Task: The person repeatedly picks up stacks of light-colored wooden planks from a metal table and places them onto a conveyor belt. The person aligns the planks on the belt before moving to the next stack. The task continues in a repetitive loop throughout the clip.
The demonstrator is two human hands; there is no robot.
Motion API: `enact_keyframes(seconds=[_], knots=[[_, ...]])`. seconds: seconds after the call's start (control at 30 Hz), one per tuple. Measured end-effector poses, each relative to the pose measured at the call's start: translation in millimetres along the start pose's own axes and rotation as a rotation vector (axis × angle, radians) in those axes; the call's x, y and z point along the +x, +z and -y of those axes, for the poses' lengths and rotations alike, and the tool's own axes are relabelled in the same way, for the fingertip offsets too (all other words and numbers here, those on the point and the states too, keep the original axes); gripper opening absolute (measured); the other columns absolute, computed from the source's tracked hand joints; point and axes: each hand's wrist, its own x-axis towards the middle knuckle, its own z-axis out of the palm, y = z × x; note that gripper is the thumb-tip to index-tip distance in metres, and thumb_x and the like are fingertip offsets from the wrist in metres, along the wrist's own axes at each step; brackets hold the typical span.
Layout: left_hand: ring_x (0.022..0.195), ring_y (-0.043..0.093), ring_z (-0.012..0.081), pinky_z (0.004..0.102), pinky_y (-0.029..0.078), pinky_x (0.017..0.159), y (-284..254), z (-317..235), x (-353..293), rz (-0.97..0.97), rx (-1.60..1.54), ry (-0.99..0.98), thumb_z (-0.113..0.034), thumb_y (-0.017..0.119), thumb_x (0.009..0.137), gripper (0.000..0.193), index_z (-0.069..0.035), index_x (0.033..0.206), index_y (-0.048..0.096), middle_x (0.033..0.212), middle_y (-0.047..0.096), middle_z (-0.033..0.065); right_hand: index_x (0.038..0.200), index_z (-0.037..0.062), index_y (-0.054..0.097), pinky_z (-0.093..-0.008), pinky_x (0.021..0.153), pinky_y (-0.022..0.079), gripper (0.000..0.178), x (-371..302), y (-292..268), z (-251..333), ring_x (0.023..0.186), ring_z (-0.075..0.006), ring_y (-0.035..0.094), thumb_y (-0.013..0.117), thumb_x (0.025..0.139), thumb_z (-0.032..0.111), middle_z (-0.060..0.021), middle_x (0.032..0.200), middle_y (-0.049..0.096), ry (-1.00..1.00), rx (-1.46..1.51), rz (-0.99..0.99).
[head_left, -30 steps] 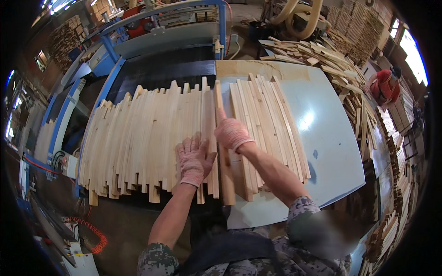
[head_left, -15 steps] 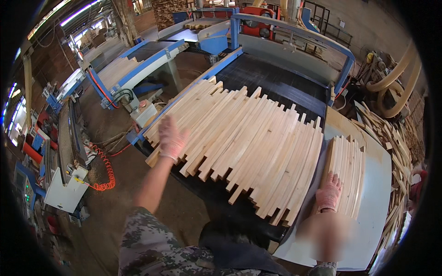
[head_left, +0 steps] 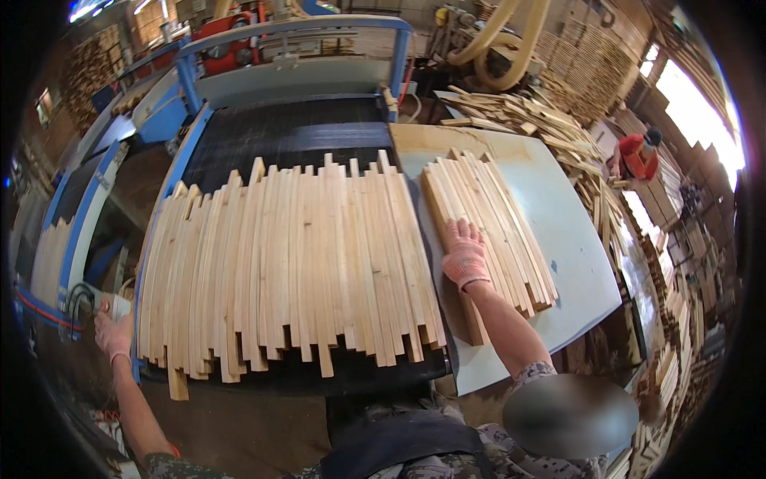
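Note:
My right hand [head_left: 465, 254], in a pinkish knit glove, lies flat with fingers spread on a small stack of pale wooden strips [head_left: 496, 219]. The stack stands on a light sheet-topped side table [head_left: 570, 247]. At far left my gloved left hand [head_left: 114, 335] is at a small pale control box [head_left: 120, 306] with a red button, its fingers reaching over the box and holding nothing. Between my hands a wide row of wooden strips [head_left: 295, 255] lies side by side on a black conveyor belt [head_left: 279, 148], their near ends uneven.
A blue frame [head_left: 295, 25] spans the belt's far end. On the left runs another blue-edged conveyor [head_left: 88, 211]. Loose scrap strips [head_left: 527, 112] pile up beyond the side table. A person in red [head_left: 638, 156] works at the far right, near stacked wood.
My left hand has gone from above the strips' left edge to the control box. The view has swung to the right. My right hand stays on the small stack.

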Motion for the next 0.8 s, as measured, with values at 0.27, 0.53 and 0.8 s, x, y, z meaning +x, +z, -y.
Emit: enact_keyframes(seconds=[0.27,0.53,0.8], knots=[[0.144,0.054,0.0329,0.0397,0.041,0.121,56.9,79.4,-50.8,-0.224,-0.839,0.433,-0.032,0.059,0.108,0.056,0.006,0.149,0.057,0.153,0.058,0.0225,0.149,0.0084,0.054,-0.0521,0.123,0.035,0.067,-46.3,-6.7,24.0,0.146,-0.0380,0.046,0.066,0.083,0.014,-0.0172,0.154,0.051,-0.037,0.037,-0.102],[0.115,0.073,0.0304,0.0411,0.057,0.105,10.4,-59.3,-372.6,1.459,-1.197,0.824,-0.039,0.060,0.104,0.055,0.011,0.121,0.074,0.123,0.077,0.0223,0.158,0.0101,0.048,-0.0515,0.128,0.025,0.065,-60.2,-25.6,17.2,0.155,-0.0382,0.037,0.055,0.093,0.017,-0.0161,0.165,0.045,0.020,0.094,0.016],[0.133,0.064,0.0282,0.0371,0.047,0.116,214.7,10.8,-461.0,1.561,-0.442,0.310,-0.040,0.068,0.105,0.054,0.000,0.141,0.068,0.143,0.069,0.0155,0.155,0.0114,0.049,-0.0540,0.127,0.028,0.070,-59.1,-10.9,13.2,0.153,-0.0392,0.040,0.066,0.089,0.022,-0.0154,0.162,0.048,0.018,0.116,-0.048]])
